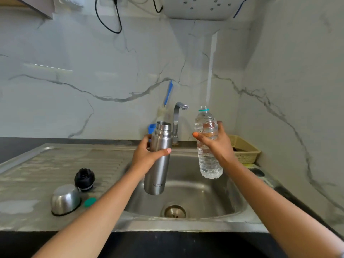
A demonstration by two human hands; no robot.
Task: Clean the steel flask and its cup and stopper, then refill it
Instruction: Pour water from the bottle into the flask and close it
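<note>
Now, on the drainboard [55,161] at left, the steel cup [65,199] is lying mouth-down beside the black stopper [84,179]. The left hand [147,155] is gripping the flask [159,161] over the sink [232,198], with its long axis near upright and its open mouth pointing up. The right hand [217,142] is clutching the uncapped water bottle [208,144]. Tipping it too fast would likely be sending water past the flask's narrow mouth.

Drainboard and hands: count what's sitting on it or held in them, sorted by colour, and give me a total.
Silver steel: 2, the flask in the left hand and the upturned cup
Black: 1, the stopper
Teal: 1, the bottle cap
Clear: 1, the water bottle in the right hand
Total: 5
</note>
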